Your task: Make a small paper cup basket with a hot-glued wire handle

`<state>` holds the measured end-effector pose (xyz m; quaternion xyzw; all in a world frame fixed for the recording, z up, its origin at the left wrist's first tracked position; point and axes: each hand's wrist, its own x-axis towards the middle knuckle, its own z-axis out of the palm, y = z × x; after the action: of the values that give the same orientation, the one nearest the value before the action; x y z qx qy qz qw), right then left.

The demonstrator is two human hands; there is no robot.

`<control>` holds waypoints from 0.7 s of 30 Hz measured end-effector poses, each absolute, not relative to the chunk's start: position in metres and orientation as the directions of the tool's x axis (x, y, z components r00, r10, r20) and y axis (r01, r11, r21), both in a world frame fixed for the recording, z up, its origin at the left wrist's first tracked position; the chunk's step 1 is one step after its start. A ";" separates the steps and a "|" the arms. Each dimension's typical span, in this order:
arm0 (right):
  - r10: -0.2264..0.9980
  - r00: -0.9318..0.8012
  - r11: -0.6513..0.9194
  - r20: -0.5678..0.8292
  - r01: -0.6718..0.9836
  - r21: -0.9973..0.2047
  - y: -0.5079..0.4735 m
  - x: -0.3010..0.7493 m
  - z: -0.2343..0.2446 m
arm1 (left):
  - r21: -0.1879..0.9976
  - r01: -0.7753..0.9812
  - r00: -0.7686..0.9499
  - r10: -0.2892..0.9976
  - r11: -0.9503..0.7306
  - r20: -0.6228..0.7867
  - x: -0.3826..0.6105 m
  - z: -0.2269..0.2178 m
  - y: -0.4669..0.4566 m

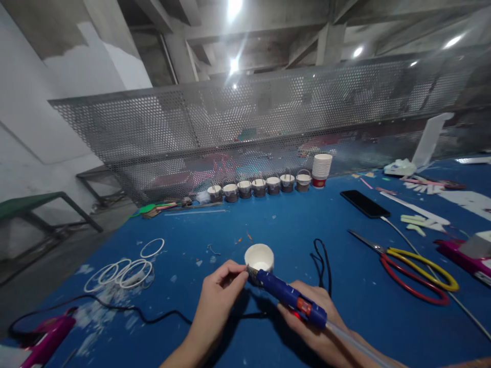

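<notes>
My right hand (312, 312) is wrapped round a blue hot glue gun (286, 294), with a clear glue stick (351, 342) running out of its back end. The gun's nozzle points up and left at the rim of a small white paper cup (260, 251). My left hand (222, 291) is pinched closed right beside the nozzle, at the cup's near left side. What its fingertips hold is too small and hidden to make out. The cup's lower near side is covered by the nozzle and fingers.
Several dark-wrapped cups (259, 187) line the back beside stacked paper cups (321, 170). White rings (126, 272) lie left, near a black cord (134, 308). Scissors (406, 266), a phone (364, 203) and a purple tool (466, 257) are right. A perforated metal screen (245, 122) stands behind.
</notes>
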<state>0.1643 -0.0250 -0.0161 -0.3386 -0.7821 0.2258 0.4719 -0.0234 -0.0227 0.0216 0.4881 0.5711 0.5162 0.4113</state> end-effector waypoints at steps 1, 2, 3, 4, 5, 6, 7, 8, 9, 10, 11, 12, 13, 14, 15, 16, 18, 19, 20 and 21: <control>0.739 -0.326 0.673 0.589 0.320 -0.667 -0.025 0.164 -0.016 | 0.990 0.138 -0.189 0.981 -0.013 0.039 -0.023 0.022 -0.023; 0.735 -0.325 0.678 0.595 0.324 -0.660 -0.024 0.164 -0.016 | 0.990 0.141 -0.189 0.981 -0.017 0.044 -0.023 0.023 -0.023; 0.732 -0.321 0.681 0.601 0.328 -0.655 -0.024 0.164 -0.016 | 0.989 0.144 -0.184 0.982 -0.021 0.047 -0.022 0.023 -0.023; 0.731 -0.316 0.683 0.605 0.332 -0.651 -0.024 0.165 -0.016 | 0.989 0.146 -0.179 0.983 -0.024 0.050 -0.022 0.024 -0.024; 0.729 -0.310 0.684 0.610 0.336 -0.647 -0.025 0.165 -0.016 | 0.989 0.147 -0.176 0.983 -0.024 0.050 -0.022 0.024 -0.024; 0.728 -0.306 0.685 0.613 0.339 -0.644 -0.025 0.165 -0.016 | 0.990 0.143 -0.174 0.984 -0.022 0.047 -0.021 0.025 -0.024; 0.726 -0.303 0.687 0.617 0.342 -0.641 -0.025 0.165 -0.016 | 0.991 0.135 -0.175 0.984 -0.015 0.039 -0.021 0.025 -0.024; 0.723 -0.303 0.690 0.621 0.345 -0.636 -0.026 0.166 -0.015 | 0.992 0.124 -0.177 0.984 -0.005 0.027 -0.021 0.024 -0.024; 0.720 -0.308 0.694 0.622 0.348 -0.630 -0.026 0.166 -0.015 | 0.993 0.114 -0.178 0.984 0.007 0.013 -0.021 0.024 -0.025; 0.716 -0.316 0.698 0.622 0.349 -0.626 -0.027 0.166 -0.015 | 0.994 0.105 -0.174 0.985 0.018 0.001 -0.021 0.023 -0.025; 0.714 -0.324 0.700 0.620 0.348 -0.624 -0.027 0.166 -0.015 | 0.994 0.102 -0.171 0.985 0.027 -0.009 -0.022 0.022 -0.025; 0.716 -0.331 0.698 0.615 0.347 -0.626 -0.028 0.166 -0.015 | 0.994 0.104 -0.169 0.985 0.034 -0.016 -0.022 0.021 -0.025; 0.718 -0.335 0.696 0.610 0.346 -0.629 -0.028 0.166 -0.016 | 0.994 0.106 -0.167 0.986 0.040 -0.021 -0.022 0.020 -0.025; 0.721 -0.335 0.693 0.606 0.347 -0.632 -0.028 0.166 -0.016 | 0.993 0.106 -0.168 0.986 0.043 -0.025 -0.023 0.020 -0.025; 0.723 -0.332 0.691 0.606 0.351 -0.631 -0.028 0.166 -0.016 | 0.993 0.105 -0.170 0.985 0.045 -0.026 -0.022 0.020 -0.025; 0.722 -0.326 0.691 0.610 0.356 -0.629 -0.028 0.166 -0.016 | 0.994 0.103 -0.173 0.985 0.044 -0.026 -0.022 0.021 -0.025; 0.716 -0.320 0.698 0.621 0.359 -0.620 -0.027 0.167 -0.016 | 0.994 0.101 -0.179 0.984 0.034 -0.016 -0.021 0.022 -0.025; 0.708 -0.321 0.705 0.629 0.355 -0.613 -0.027 0.167 -0.016 | 0.994 0.103 -0.185 0.983 0.026 -0.007 -0.021 0.023 -0.026; 0.698 -0.329 0.716 0.636 0.348 -0.605 -0.026 0.167 -0.016 | 0.994 0.106 -0.191 0.982 0.018 0.003 -0.020 0.024 -0.026; 0.685 -0.335 0.728 0.647 0.338 -0.596 -0.026 0.167 -0.016 | 0.994 0.109 -0.197 0.980 0.010 0.012 -0.020 0.025 -0.026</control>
<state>0.1667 -0.0258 -0.0159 -0.3212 -0.7968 0.1811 0.4787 -0.0200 -0.0261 0.0247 0.4747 0.5735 0.5192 0.4196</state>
